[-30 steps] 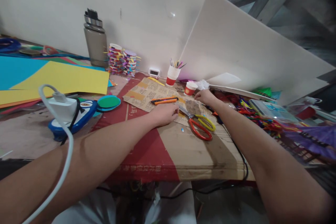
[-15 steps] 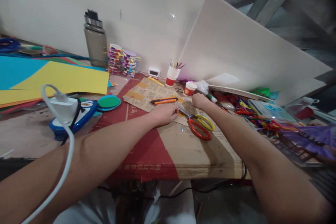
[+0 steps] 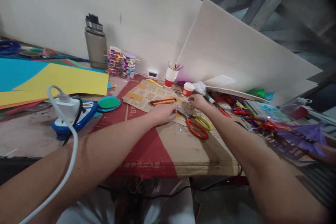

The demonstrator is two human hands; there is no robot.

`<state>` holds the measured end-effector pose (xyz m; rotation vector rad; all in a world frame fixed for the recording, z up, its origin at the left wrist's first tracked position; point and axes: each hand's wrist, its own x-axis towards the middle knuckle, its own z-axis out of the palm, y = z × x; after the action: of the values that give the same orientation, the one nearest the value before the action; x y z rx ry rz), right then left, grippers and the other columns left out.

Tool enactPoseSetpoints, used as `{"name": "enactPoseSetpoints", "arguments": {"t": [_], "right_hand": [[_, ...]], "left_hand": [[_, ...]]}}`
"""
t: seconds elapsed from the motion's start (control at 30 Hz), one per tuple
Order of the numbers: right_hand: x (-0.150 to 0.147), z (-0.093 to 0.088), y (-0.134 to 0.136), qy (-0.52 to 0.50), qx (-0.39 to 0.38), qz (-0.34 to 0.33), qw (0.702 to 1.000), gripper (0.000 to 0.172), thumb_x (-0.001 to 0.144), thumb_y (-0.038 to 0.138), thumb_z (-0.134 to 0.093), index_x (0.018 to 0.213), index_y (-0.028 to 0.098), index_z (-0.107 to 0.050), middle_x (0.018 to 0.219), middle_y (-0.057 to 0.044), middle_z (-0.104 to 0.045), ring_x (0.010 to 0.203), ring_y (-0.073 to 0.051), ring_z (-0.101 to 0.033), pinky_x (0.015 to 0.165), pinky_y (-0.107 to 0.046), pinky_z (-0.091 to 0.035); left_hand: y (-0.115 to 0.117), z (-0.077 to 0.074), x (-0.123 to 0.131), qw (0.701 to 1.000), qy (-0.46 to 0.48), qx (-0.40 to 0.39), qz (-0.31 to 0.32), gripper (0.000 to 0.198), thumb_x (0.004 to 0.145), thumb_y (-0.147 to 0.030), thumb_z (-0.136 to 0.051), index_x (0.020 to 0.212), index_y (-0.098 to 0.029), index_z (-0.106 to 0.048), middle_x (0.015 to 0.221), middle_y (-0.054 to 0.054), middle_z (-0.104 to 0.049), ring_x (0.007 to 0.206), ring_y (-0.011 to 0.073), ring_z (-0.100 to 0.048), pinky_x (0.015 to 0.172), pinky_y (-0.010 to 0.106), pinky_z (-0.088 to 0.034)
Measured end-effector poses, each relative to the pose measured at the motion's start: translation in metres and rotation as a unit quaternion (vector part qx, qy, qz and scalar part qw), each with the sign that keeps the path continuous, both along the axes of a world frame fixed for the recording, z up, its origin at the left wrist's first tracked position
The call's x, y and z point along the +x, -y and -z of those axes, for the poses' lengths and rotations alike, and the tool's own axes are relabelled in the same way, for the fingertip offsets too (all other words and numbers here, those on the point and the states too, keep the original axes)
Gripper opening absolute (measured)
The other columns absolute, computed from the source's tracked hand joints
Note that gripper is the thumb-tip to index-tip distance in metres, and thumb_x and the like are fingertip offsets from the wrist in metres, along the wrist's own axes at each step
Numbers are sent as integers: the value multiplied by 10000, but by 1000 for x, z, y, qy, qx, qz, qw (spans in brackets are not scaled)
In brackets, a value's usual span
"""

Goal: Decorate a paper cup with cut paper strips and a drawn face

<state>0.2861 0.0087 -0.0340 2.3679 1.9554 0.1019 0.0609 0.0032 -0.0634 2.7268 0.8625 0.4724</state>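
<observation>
My left hand (image 3: pixel 165 114) rests on the cardboard with its fingers curled in; whatever they may hold is hidden. Just beyond it lies an orange and black utility knife (image 3: pixel 163 102). Scissors (image 3: pixel 197 127) with one red and one yellow handle lie between my hands, their blades pointing toward my left fingers. My right hand (image 3: pixel 198 102) hovers low over the far part of a printed brown cardboard piece (image 3: pixel 143 97), fingers bent and slightly apart, with nothing visible in them. Close behind it stands a short red and white paper cup (image 3: pixel 188 90).
Pens stand in a stack of paper cups (image 3: pixel 171 77) by the wall. To the left are a water bottle (image 3: pixel 96 43), decorated cup stacks (image 3: pixel 114 61), yellow paper (image 3: pixel 63 78) and a power strip (image 3: pixel 75 119) with a white cable. Colourful craft pieces and a plastic box (image 3: pixel 265 109) lie right.
My right hand has drawn back slightly from the short paper cup, and its fingers have loosened from a tighter curl. My left hand stays in place. The view has shifted a little.
</observation>
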Motion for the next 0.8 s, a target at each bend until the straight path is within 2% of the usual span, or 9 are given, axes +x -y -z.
{"name": "enactPoseSetpoints", "arguments": {"t": [0.1,0.17,0.3,0.53,0.67,0.8], "right_hand": [[-10,5,-6,-7,11,-15,1000,387,869,68,-507,1188,142,-713,1168,-123,-722,1063,-183,-669,893,-198,-468],[-15,9,-9,-10,15,-23,1000,348,867,86,-528,1135,150,-741,1181,-139,-714,1088,-202,-659,917,-216,-459],[-17,14,-11,-22,34,-6,999,290,841,85,-556,1035,114,-769,1103,-176,-730,1042,-231,-674,899,-246,-468],[-15,10,-12,-95,97,21,991,220,742,32,-599,879,91,-760,938,-144,-754,919,-220,-687,817,-253,-489],[-15,3,8,-179,128,15,975,155,762,84,-604,870,88,-715,783,-84,-732,725,-158,-666,700,-237,-499],[-24,-4,53,-297,124,-42,946,110,796,192,-622,877,131,-667,726,1,-687,588,-88,-610,604,-194,-482]], "left_hand": [[-2,2,0,1000,1,-2,3,183,882,-317,-485,937,-217,-628,956,46,-710,834,212,-646,697,294,-449],[-3,3,0,1000,-5,-4,2,190,884,-322,-487,949,-217,-631,966,48,-711,851,214,-647,710,295,-452],[-3,4,1,1000,-7,-5,-3,185,879,-323,-493,942,-219,-631,961,47,-711,857,218,-645,705,297,-446],[-7,5,1,1000,11,-11,3,171,866,-310,-491,916,-220,-628,920,33,-710,799,202,-635,651,288,-406],[-13,7,0,1000,10,-17,14,173,859,-304,-507,920,-204,-635,921,44,-712,818,202,-635,679,284,-414],[-16,8,1,999,16,-27,5,159,846,-282,-524,905,-201,-647,903,43,-714,812,197,-636,673,276,-412]]}}
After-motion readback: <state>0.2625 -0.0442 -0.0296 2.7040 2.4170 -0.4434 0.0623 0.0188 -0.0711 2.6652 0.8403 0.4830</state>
